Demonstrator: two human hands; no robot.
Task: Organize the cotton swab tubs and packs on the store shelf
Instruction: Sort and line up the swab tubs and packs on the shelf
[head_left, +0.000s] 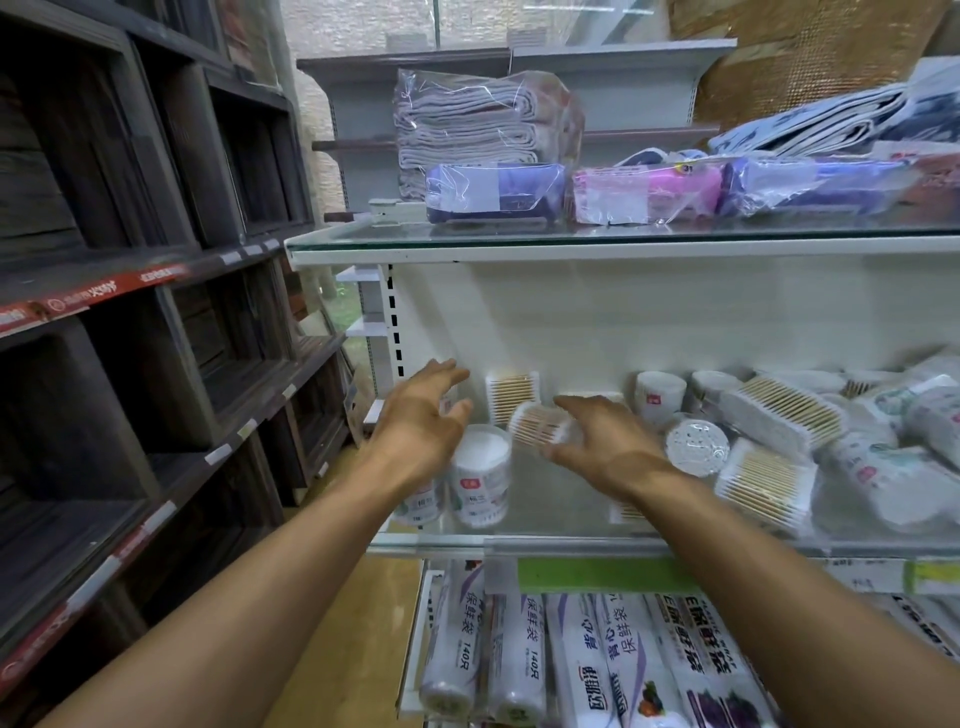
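Head view: left hand (421, 415) open; right hand (597, 441) pinches clear swab tub (537, 423), likely standing it near shelf's (519, 543) left edge.

The left hand (423, 415) covers most of a tub (420, 501) behind it — only its lower label shows, too smeared to read. A tilted pack of swabs (540, 425) by the right hand (605, 441) is motion-blurred, so whether the fingers touch it cannot be told. The rolls below (519, 660) run off the bottom edge.
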